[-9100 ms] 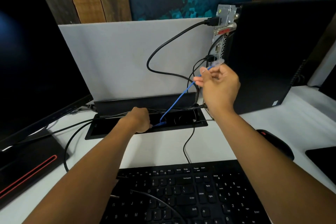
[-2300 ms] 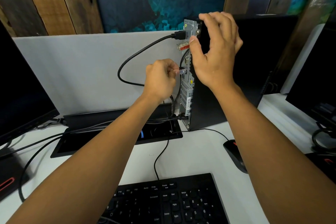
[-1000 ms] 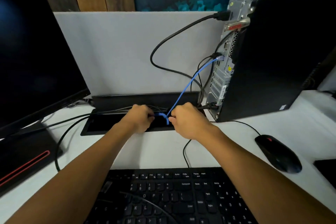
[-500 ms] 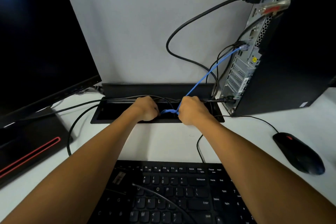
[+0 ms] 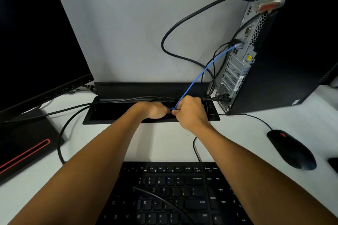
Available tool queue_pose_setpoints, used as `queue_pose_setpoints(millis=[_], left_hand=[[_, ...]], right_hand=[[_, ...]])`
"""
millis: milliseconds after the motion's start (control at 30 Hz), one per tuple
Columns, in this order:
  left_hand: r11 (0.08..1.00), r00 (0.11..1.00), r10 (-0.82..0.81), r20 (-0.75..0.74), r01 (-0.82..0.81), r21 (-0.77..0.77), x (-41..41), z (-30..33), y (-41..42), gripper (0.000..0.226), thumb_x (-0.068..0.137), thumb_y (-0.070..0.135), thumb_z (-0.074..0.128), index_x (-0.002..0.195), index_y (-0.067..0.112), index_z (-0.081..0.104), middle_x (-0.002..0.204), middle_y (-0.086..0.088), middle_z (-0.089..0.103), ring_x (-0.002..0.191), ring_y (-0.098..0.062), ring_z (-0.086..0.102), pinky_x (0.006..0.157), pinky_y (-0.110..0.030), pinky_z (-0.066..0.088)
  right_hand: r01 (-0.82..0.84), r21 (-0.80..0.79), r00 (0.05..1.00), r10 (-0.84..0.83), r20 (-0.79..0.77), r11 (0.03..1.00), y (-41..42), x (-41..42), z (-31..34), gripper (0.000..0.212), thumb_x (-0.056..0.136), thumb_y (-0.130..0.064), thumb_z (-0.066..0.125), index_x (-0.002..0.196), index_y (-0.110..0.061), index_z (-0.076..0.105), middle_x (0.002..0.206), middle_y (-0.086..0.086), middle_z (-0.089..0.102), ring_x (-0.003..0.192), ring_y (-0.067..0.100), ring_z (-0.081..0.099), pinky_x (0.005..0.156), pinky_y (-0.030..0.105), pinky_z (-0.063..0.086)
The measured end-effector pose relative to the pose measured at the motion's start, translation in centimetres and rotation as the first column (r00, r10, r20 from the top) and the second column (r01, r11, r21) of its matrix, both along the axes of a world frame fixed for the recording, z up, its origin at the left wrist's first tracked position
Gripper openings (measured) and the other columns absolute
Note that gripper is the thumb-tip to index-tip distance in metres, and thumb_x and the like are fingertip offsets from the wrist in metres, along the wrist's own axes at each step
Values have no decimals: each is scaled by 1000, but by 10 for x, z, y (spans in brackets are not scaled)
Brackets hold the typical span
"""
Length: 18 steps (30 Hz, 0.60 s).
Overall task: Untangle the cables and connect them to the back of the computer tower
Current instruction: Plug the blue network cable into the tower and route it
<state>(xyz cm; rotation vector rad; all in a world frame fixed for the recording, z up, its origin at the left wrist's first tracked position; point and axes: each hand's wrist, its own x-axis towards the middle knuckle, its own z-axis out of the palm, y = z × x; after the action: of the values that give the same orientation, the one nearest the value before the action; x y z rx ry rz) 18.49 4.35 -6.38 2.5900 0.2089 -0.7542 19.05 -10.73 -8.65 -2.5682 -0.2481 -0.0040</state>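
The black computer tower [image 5: 292, 51] stands at the right with its metal back panel [image 5: 239, 64] facing left. A blue cable [image 5: 203, 71] is plugged into the panel's middle and slants down to the open black cable tray [image 5: 113, 113] in the desk. My right hand [image 5: 190, 113] grips the blue cable's lower end at the tray. My left hand [image 5: 155, 109] sits curled right beside it over the tray; its fingertips are hidden. Black cables [image 5: 184, 22] plug into the panel's top, middle and bottom.
A black monitor [image 5: 36, 42] stands at the left with a black, red-striped device [image 5: 23, 150] below it. A black keyboard [image 5: 173, 195] lies in front, a loose cable across its keys. A black mouse [image 5: 290, 150] rests at the right. A grey divider [image 5: 137, 29] backs the desk.
Both hands have stayed together at the tray on the blue cable's lower end. The view has shifted slightly, and the blue loop between the hands looks smaller.
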Motion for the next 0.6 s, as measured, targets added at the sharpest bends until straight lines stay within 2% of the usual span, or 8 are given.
queue_pose_setpoints(millis=[67, 133, 200, 300, 400, 433, 500, 600], left_hand=[[999, 997, -34, 63, 35, -25, -2, -3, 2, 36, 103, 41, 41, 125, 27, 65, 129, -1, 62, 117, -23, 57, 104, -39, 42], [992, 989, -48, 143, 64, -112, -4, -2, 8, 28, 102, 34, 41, 101, 27, 69, 113, 0, 67, 103, -19, 60, 92, -35, 44], [986, 973, -79, 217, 108, -128, -13, 6, 12, 31, 104, 31, 41, 91, 25, 69, 102, 2, 68, 96, -17, 60, 86, -34, 45], [987, 920, -156, 360, 162, 14, -28, 18, 25, 32, 101, 29, 45, 96, 18, 75, 99, -1, 74, 96, -22, 64, 94, -38, 51], [987, 854, -160, 494, 149, 62, -49, 26, 39, 30, 98, 20, 50, 108, 22, 78, 111, 5, 76, 107, -16, 66, 102, -28, 47], [988, 842, -151, 518, 144, 54, -59, 30, 42, 29, 99, 18, 52, 111, 21, 77, 113, 5, 76, 108, -13, 66, 101, -24, 46], [988, 819, -147, 555, 148, 43, -78, 31, 48, 24, 99, 17, 56, 110, 19, 78, 110, 5, 76, 104, -12, 68, 102, -26, 47], [986, 797, -151, 585, 160, 37, -109, 26, 53, 20, 97, 17, 60, 102, 18, 79, 105, 7, 76, 101, -10, 67, 102, -31, 48]], right_hand=[[39, 40, 999, -40, 20, 998, -2, 0, -3, 43, 83, -29, 85, 57, -21, 52, 80, 10, 66, 73, 31, 67, 71, 42, 62], [13, 57, 1000, -14, 16, 998, -5, 2, -3, 48, 84, -30, 84, 52, -22, 50, 75, 11, 65, 68, 33, 66, 71, 41, 61], [-42, 55, 999, 42, -10, 998, -7, 1, 3, 51, 90, -30, 78, 50, -21, 49, 75, 12, 60, 60, 31, 61, 69, 38, 60], [-100, 78, 990, 107, -94, 992, -14, 1, 16, 46, 98, -29, 69, 55, -18, 54, 70, 11, 56, 54, 22, 54, 62, 28, 48], [-131, 97, 982, 142, -123, 987, -22, -6, 31, 33, 100, -27, 64, 77, -6, 75, 74, 11, 70, 69, 23, 66, 64, 30, 54], [-149, 84, 982, 158, -103, 985, -25, -12, 34, 31, 101, -26, 64, 83, -5, 78, 73, 10, 70, 70, 24, 67, 63, 27, 54], [-186, 48, 981, 188, -43, 981, -30, -23, 37, 28, 100, -25, 64, 85, -6, 79, 72, 4, 70, 72, 22, 68, 61, 22, 52], [-257, 31, 966, 255, 50, 966, -36, -42, 41, 23, 97, -28, 67, 85, -12, 79, 83, 2, 75, 84, 21, 71, 74, 34, 58]])
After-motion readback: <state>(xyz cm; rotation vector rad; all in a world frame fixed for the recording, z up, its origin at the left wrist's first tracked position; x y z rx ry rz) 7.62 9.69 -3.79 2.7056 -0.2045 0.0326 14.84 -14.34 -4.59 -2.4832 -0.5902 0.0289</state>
